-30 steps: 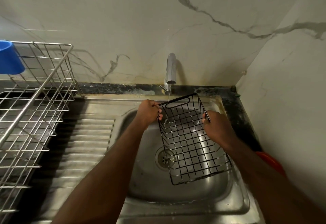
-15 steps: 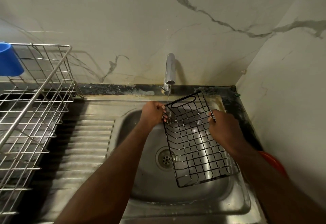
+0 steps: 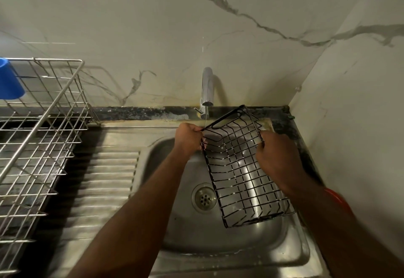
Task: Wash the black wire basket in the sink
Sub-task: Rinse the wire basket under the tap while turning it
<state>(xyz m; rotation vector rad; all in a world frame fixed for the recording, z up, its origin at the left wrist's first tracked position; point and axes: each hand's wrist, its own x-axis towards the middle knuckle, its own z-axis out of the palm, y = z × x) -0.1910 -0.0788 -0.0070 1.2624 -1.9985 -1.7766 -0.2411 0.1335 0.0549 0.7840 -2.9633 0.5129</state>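
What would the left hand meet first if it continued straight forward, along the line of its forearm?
Probably the tap: the left hand, gripping the black wire basket, points up and back toward its base at the sink rim. Depth is unclear.

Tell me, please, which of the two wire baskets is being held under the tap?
The black wire basket, gripped by both hands over the sink. The silver wire rack stands untouched on the counter at left.

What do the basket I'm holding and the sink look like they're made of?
The black wire basket looks like thin metal wire with a black coating, judging by its even dark rods. The sink looks like stainless steel: silvery, with streaky reflections.
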